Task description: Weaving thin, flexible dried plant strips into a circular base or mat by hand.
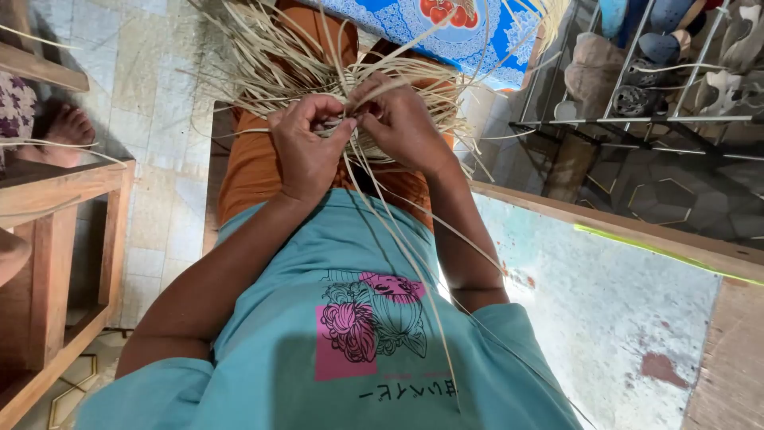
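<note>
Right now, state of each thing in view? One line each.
left hand: closed, pinching strips at the weave
right hand: closed, gripping strips beside the left
woven piece: unfinished, held over the lap
loose strips: splayed outward, some trailing down the shirt
metal rack: upright, loaded with shoes

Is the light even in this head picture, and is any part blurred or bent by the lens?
Head view: soft daylight, no glare; both hands, left hand and right hand, and the pale straw strips are sharp; the shoe rack at upper right sits in shade; straight edges bow near the corners.
</note>
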